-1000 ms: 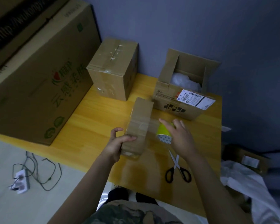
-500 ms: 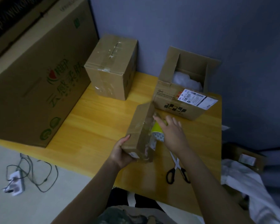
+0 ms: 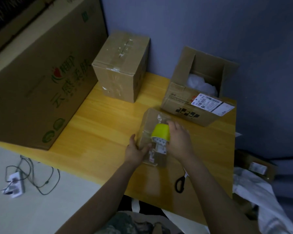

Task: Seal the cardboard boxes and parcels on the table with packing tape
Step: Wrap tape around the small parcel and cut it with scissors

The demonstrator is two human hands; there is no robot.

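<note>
A small flat cardboard parcel (image 3: 146,125) lies on the yellow wooden table (image 3: 100,125) in front of me. My left hand (image 3: 135,152) grips its near left edge, thumb on the side. My right hand (image 3: 180,142) holds a yellow roll of packing tape (image 3: 160,133) on top of the parcel, with clear tape stretched over the cardboard. A white label shows on the parcel just below the roll.
A taped brown box (image 3: 121,68) stands at the back. An open box (image 3: 198,97) with white filling and a shipping label sits back right. A huge printed carton (image 3: 34,78) fills the left. Black-handled scissors (image 3: 180,183) lie near the front edge.
The parcel has been turned from standing on its edge to lying flat. My right hand has carried the tape roll over onto its upper face.
</note>
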